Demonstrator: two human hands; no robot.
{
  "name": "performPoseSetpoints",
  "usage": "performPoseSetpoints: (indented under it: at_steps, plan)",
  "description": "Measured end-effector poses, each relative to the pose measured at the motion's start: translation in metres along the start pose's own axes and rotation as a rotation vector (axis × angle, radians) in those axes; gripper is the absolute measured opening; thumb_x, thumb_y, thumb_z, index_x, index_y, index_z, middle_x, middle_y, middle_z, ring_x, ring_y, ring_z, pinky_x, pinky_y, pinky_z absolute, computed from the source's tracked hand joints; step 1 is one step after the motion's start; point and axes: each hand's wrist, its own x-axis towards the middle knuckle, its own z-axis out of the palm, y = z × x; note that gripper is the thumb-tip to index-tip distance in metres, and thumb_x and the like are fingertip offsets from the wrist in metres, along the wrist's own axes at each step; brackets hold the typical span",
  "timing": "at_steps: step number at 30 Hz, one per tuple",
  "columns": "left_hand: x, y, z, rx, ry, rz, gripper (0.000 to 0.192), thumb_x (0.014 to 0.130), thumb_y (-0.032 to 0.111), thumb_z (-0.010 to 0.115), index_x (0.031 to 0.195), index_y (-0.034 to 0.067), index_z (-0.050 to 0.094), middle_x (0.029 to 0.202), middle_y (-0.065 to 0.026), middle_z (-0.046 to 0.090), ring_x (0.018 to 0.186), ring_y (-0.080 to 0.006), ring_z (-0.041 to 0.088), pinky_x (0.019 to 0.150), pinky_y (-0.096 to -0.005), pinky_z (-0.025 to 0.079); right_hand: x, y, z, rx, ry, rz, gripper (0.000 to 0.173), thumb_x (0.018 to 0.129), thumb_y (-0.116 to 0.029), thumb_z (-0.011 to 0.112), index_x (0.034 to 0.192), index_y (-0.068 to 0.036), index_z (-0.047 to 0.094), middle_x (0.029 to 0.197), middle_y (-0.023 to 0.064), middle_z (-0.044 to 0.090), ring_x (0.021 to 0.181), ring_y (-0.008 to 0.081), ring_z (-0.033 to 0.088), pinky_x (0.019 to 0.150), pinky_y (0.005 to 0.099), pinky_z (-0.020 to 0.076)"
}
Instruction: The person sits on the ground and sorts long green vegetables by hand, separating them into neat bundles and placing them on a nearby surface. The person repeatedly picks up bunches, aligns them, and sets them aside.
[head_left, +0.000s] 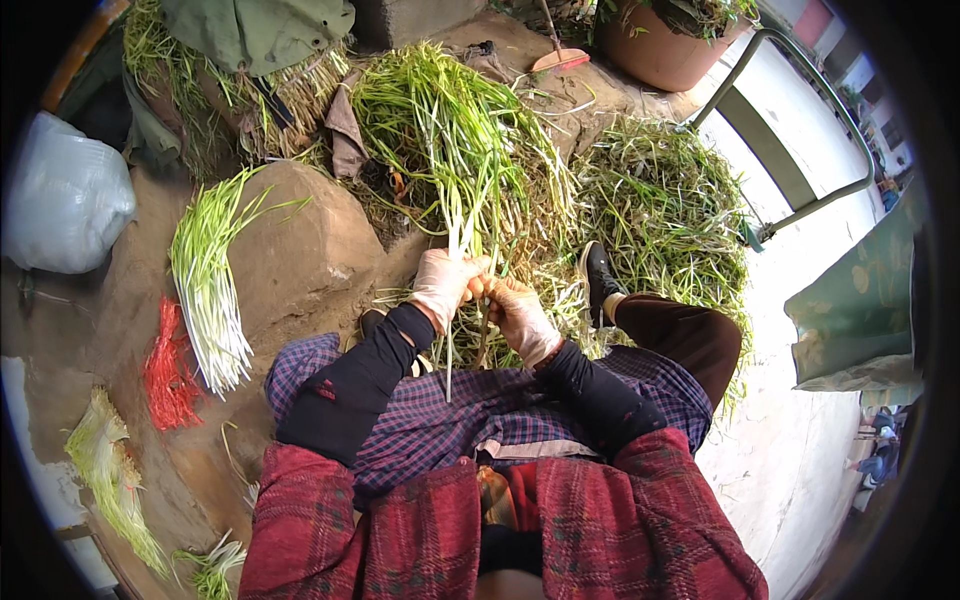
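Note:
My left hand (437, 283), in a thin pale glove, grips a few long green-leaved stalks (466, 217), probably garlic chives. One white stem (448, 367) hangs below it over the checked apron. Fingertips of my right hand (525, 319), also gloved, meet the left fingers and pinch a withered leaf strip (485, 326). Just beyond both hands lies a large heap of unsorted green stalks (442, 105). To the left, a neat bunch of white-stemmed stalks (214, 300) rests against a rock, with a bundle of red ties (169, 367) beside it.
Leaf waste (652, 187) piles around my shoe (596, 277). Tied bunches (112, 480) lie at lower left, below a full clear plastic bag (67, 195). A metal-framed stand (772, 150) is at right, a large planter (667, 45) and a broom (559, 58) at the back.

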Motion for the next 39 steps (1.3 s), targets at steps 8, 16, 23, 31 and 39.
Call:
performPoseSetpoints:
  at_steps: [8, 16, 23, 31, 39]
  plan:
    - [0.008, 0.022, -0.031, -0.122, 0.048, 0.029, 0.018, 0.087, 0.019, 0.075, 0.077, 0.005, 0.07, 0.056, 0.0003, 0.061, 0.037, -0.0039, 0.043, 0.033, -0.0185, 0.031, -0.005, 0.001, -0.047, -0.438, -0.143, -0.095, 0.021, 0.101, -0.023, 0.057, 0.101, -0.002, 0.06, 0.076, 0.0027, 0.066, 0.055, 0.0075, 0.055, 0.051, 0.0215, 0.0463]
    - [0.01, 0.061, -0.079, -0.157, 0.296, 0.17, 0.021, 0.087, 0.024, 0.075, 0.08, 0.005, 0.073, 0.059, 0.0022, 0.062, 0.039, -0.0029, 0.041, 0.036, -0.018, 0.031, -0.021, -0.005, -0.197, -2.288, 0.074, 0.444, 0.063, 0.081, -0.046, 0.075, 0.12, 0.002, 0.061, 0.103, 0.0194, 0.07, 0.097, 0.0267, 0.069, 0.081, 0.0367, 0.055]
    - [0.025, 0.021, -0.054, -0.129, 0.209, 0.043, 0.021, 0.087, 0.024, 0.076, 0.084, 0.004, 0.073, 0.061, 0.0053, 0.058, 0.045, -0.0023, 0.042, 0.04, -0.0179, 0.031, 0.01, -0.028, -0.011, -0.737, -0.43, -0.365, 0.074, 0.093, -0.041, 0.067, 0.147, 0.001, 0.038, 0.124, 0.0177, 0.064, 0.105, 0.02, 0.063, 0.087, 0.029, 0.0516]
    - [0.002, 0.101, -0.13, -0.291, 0.266, 0.315, 0.021, 0.091, 0.025, 0.071, 0.094, 0.005, 0.067, 0.081, -0.0028, 0.068, 0.061, -0.0057, 0.058, 0.053, -0.0209, 0.048, 0.003, 0.007, -0.029, -1.561, -0.228, -0.337, 0.02, 0.095, -0.026, 0.065, 0.098, -0.007, 0.07, 0.072, 0.0085, 0.069, 0.061, 0.0197, 0.065, 0.064, 0.0332, 0.0558]
    - [0.037, 0.057, -0.084, -0.541, -0.022, -0.325, 0.027, 0.097, 0.024, 0.06, 0.104, -0.002, 0.065, 0.056, 0.007, 0.052, 0.039, -0.001, 0.044, 0.034, -0.018, 0.035, 0.157, -0.062, -0.125, -1.388, 0.543, -0.687, 0.026, 0.081, -0.03, 0.079, 0.082, -0.004, 0.073, 0.071, 0.0109, 0.07, 0.058, 0.0224, 0.063, 0.057, 0.0309, 0.0499]
